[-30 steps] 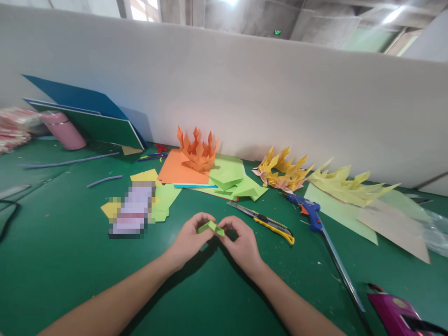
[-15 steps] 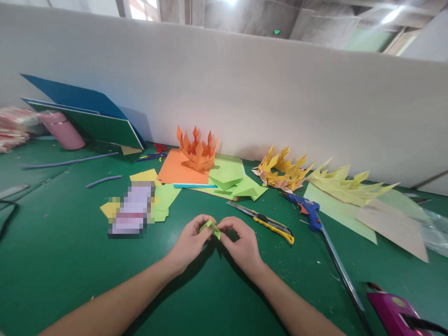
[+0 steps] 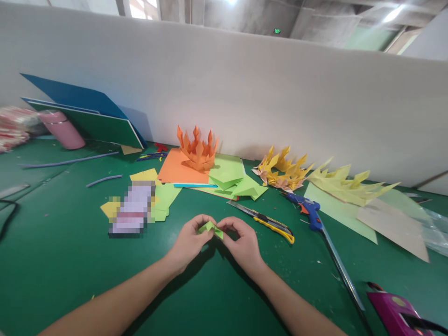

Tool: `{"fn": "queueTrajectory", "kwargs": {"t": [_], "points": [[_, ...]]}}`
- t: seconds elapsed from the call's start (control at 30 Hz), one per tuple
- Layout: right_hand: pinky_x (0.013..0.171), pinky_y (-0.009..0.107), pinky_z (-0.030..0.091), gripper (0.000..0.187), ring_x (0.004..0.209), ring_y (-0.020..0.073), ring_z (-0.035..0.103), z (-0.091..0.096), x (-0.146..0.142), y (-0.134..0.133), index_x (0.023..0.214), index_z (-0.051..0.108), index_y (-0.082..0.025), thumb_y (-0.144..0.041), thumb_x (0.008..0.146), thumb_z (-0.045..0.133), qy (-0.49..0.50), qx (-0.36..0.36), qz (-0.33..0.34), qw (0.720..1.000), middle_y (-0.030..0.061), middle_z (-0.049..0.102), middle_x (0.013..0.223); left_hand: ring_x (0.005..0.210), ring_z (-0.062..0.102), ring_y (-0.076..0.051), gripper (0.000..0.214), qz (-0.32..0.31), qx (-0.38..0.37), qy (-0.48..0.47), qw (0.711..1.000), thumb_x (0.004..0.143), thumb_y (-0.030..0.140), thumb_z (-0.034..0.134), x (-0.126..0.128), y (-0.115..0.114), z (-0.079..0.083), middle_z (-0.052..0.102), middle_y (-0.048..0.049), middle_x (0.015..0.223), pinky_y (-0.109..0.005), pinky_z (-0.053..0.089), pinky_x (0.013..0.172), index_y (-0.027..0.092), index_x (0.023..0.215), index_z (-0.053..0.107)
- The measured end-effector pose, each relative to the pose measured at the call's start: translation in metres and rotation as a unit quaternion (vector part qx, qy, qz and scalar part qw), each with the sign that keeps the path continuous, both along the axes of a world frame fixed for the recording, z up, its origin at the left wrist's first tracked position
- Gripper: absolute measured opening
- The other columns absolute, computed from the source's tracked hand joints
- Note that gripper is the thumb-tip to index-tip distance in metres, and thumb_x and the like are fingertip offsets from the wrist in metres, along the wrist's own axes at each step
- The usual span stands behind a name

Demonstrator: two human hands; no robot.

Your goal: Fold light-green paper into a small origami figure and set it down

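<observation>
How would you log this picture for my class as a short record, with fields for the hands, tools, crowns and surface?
Left hand: pinching a folded green paper piece
Right hand: fingers on the same piece
Nearest tool: yellow-handled cutter, blade showing
Other tool: blue glue gun, right of the cutter
Crowns: orange crown on stacked paper; yellow crown to its right
Surface: green table

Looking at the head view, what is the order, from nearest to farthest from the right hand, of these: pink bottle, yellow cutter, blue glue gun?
1. Yellow cutter: just beyond the right hand.
2. Blue glue gun: farther right.
3. Pink bottle: far left.
</observation>
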State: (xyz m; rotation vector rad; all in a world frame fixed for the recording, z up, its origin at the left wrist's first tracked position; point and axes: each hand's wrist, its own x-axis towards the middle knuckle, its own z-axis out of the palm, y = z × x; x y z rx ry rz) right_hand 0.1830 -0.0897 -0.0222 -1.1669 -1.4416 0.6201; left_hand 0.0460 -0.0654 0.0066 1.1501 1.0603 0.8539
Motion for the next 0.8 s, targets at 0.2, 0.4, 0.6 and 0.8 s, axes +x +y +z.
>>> {"fn": "queueTrajectory", "kwargs": {"t": [0.2,0.4,0.6,0.8], "points": [[0.060,0.026,0.051,0.009,0.062,0.0142,0.061,0.0003,0.0018,0.0005,0.074,0.066,-0.020,-0.017,0.071,0.058,-0.011,0.003,0.008,1.000,0.0012,0.067,0.070,0.060,0.047,-0.011,0.022,0.007,0.025,0.007,1.000,0.057,0.030,0.069,-0.0004,0.0009,0.0030,0.052,0.0030,0.065,-0.022,0.038,0.057,0.018,0.069,0.057],[0.060,0.026,0.050,0.009,0.062,0.0139,0.060,0.0003,0.0024,0.0004,0.072,0.067,-0.021,-0.016,0.071,0.059,-0.020,0.013,0.013,1.000,0.0009,0.066,0.068,0.058,0.049,-0.010,0.019,0.017,0.029,0.019,0.999,0.057,0.028,0.071,-0.0013,0.0021,0.0016,0.055,0.0028,0.062,-0.022,0.039,0.057,0.016,0.063,0.057],[0.062,0.027,0.051,0.005,0.064,0.0148,0.060,-0.0037,0.0046,0.0019,0.074,0.067,-0.019,-0.021,0.072,0.062,0.021,-0.014,0.013,1.000,0.0023,0.066,0.071,0.058,0.053,-0.011,0.022,0.019,0.005,0.005,1.000,0.059,0.032,0.072,-0.0008,0.0009,0.0014,0.059,0.0012,0.063,-0.022,0.042,0.056,0.016,0.069,0.061],[0.064,0.029,0.051,0.009,0.065,0.0155,0.060,-0.0066,0.0068,0.0039,0.074,0.064,-0.019,-0.027,0.071,0.064,0.049,-0.048,0.020,0.997,0.0031,0.064,0.071,0.066,0.058,-0.015,0.023,0.012,0.032,0.015,0.999,0.060,0.035,0.072,0.0000,0.0000,0.0038,0.064,-0.0023,0.068,-0.025,0.044,0.064,0.016,0.071,0.064]]}}
